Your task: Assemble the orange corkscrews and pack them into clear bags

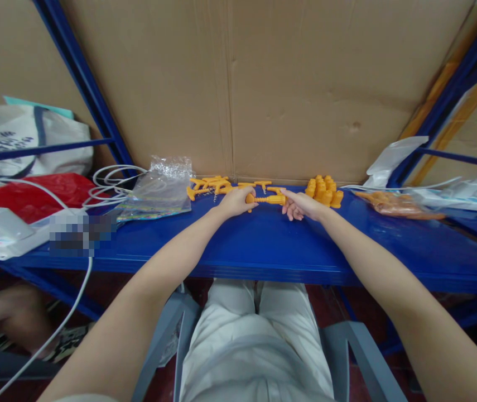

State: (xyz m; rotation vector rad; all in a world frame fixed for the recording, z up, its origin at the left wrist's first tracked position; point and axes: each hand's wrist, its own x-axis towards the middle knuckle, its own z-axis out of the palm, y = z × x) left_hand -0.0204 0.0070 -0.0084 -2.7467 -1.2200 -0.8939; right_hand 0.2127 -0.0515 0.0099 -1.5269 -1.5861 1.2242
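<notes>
My left hand is closed around the handle end of a yellow corkscrew. The corkscrew's spiral shaft points right, towards a yellow plastic sleeve. My right hand pinches the sleeve's right end, its lower fingers curled. Shaft and sleeve are in line; how far one is inside the other I cannot tell. Behind and left of my left hand lies a pile of yellow T-handled corkscrews with metal spirals. Further loose corkscrews lie behind my hands. Several yellow sleeves stand grouped beyond my right hand.
The blue tabletop backs onto a cardboard wall. At left are clear plastic bags, white cables, a power strip and a red bag. An orange-brown packet lies right. Another person's leg shows lower left.
</notes>
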